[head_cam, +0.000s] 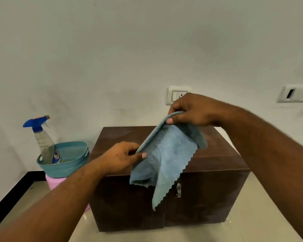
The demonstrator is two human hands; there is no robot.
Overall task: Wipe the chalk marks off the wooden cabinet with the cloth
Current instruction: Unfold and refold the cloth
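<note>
The wooden cabinet [128, 203] is seen first, dark and low, with its doors shut. No wiping is being done. Only a faint pale haze is shown toward the back of its top, and distinct chalk marks cannot be made out, so how much is left cannot be judged. Above the cabinet's top and front the cloth [171, 154] is held up, apparently clear of the wood. It is blue, fluffy and scallop-edged, and hangs in loose folds. Its hem is pinched by the right grip [191, 110] over the cabinet's back and by the left grip [120, 158] at the cabinet's left front edge. Left of the cabinet a teal basket [66, 169] is noted, with a spray bottle [42, 138] stood in it.
</note>
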